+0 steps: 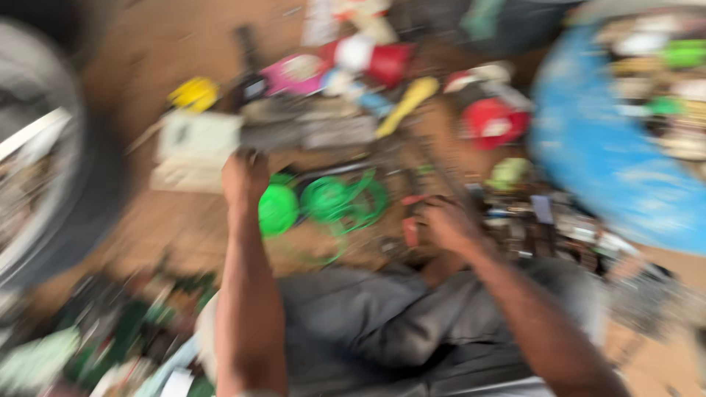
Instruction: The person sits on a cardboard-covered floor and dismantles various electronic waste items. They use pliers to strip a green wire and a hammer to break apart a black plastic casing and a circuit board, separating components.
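The view is heavily blurred by motion. My left hand (245, 179) reaches forward over the dirt ground, its fingers closed near a pale flat box (197, 140) and a grey metal part (309, 131); what it grips I cannot tell. My right hand (441, 223) is curled around a small reddish object (410, 230) in front of my knees. Between the hands lie round green plastic pieces (323, 202). Grey trousers (382, 323) fill the lower middle.
A wheel with a dark tyre (44, 169) stands at the left. A big blue round container (610, 154) holding mixed items sits at the right. Red tins (494, 121), a yellow handle (406, 105) and assorted small parts litter the brown ground.
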